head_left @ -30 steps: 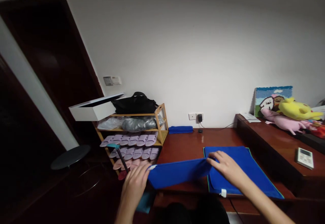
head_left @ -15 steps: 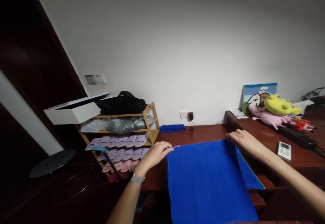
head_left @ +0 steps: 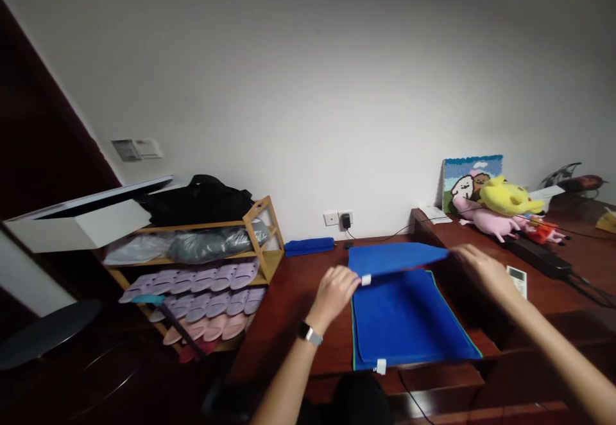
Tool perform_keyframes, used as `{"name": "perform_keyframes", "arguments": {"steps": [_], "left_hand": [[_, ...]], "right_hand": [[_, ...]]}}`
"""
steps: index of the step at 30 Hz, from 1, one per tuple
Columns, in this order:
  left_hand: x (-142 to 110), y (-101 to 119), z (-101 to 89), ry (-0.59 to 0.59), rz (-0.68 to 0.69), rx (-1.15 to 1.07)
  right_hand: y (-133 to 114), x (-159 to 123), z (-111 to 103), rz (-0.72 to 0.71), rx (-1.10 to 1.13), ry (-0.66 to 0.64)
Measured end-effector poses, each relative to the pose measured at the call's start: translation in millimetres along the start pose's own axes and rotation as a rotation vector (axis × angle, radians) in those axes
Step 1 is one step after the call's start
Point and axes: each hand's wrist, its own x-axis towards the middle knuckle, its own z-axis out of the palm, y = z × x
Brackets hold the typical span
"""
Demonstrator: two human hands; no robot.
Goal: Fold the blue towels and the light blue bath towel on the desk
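Observation:
A blue towel (head_left: 389, 259) is stretched between my two hands, raised above the desk with its far part toward the wall. My left hand (head_left: 337, 291) pinches its near left corner, beside a small white tag (head_left: 366, 280). The opposite corner is in my right hand (head_left: 477, 266), which is a little blurred. Below lies another blue towel (head_left: 409, 325), spread flat with a green edge. Its own white tag (head_left: 381, 366) sticks out at the front edge of the desk (head_left: 298, 309). Some of it is in shadow.
At the back lies a folded blue cloth (head_left: 309, 246) beside a plugged-in charger (head_left: 345, 221). Plush toys (head_left: 510, 197), a calculator-like device (head_left: 517, 280) and a black power strip (head_left: 539, 257) are on the right. A rack of slippers (head_left: 192, 280) stands on the left.
The held towel hung down in front of me; now it is swung up and away toward the wall. The flat towel beneath has come into sight. My view has shifted slightly.

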Motion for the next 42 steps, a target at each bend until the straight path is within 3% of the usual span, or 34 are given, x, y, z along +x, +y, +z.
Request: {"name": "perform_keyframes", "arguments": {"steps": [5,7,9,14,20,23,26,28,32,36,42], "left_hand": [[-108.3,53.2,100.8,-0.13,-0.024,0.006],[-138.0,64.2,127.9,-0.145,-0.068,-0.004],[-152.1,67.0,140.6,-0.153,-0.113,-0.007],[-151.4,59.4,136.8,-0.159,-0.114,-0.036],[-168.4,63.9,141.1,-0.11,-0.177,-0.085],[-179.0,66.1,142.2,-0.112,-0.21,-0.111],[-189.5,67.1,138.3,-0.121,-0.231,-0.131],[-197.7,67.3,133.4,-0.139,-0.224,-0.136],[-217.4,57.2,117.8,-0.178,-0.19,-0.125],[-243.8,11.1,95.9,-0.109,-0.303,-0.04],[-291.4,-103.2,75.7,-0.021,-0.566,0.08]], "right_hand": [[2.6,-129.8,103.5,0.165,0.173,-0.234],[0.4,-161.9,131.3,0.21,0.19,-0.301],[-0.8,-176.8,144.5,0.228,0.205,-0.299],[1.8,-181.1,145.7,0.178,0.207,-0.19],[8.4,-213.4,171.1,0.134,0.158,-0.207],[2.5,-217.8,174.1,0.127,0.061,-0.188],[-21.6,-204.9,167.7,0.107,-0.02,-0.12],[-47.5,-192.6,166.2,0.02,0.0,-0.099],[-98.4,-176.2,180.1,-0.15,0.081,-0.229],[-115.7,-175.9,204.9,-0.123,0.12,-0.335],[-109.6,-173.6,230.3,-0.057,0.128,-0.356]]}}
